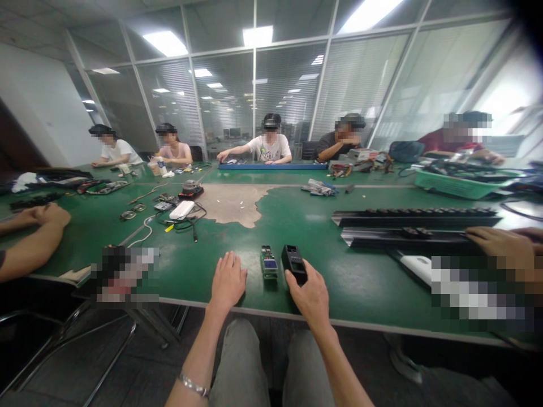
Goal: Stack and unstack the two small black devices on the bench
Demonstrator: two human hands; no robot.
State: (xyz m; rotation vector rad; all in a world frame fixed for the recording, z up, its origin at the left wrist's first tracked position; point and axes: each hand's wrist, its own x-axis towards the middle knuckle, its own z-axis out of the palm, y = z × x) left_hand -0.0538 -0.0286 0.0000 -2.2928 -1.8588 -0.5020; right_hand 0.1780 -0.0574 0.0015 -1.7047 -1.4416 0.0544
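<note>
No text, label, brand, number or sign can be read for certain. Dark lettering crosses the chest of the white shirt worn by a person across the tabletop, beyond the circuit board, but its letters are too small and blurred to make out. On the circuit board itself, the blue display shows no legible characters. Just right of the board, the black casing in the right hand bears small pale marks, also unreadable. Any print on the yellow tag, left of and beyond the board, is too small to tell.
</note>
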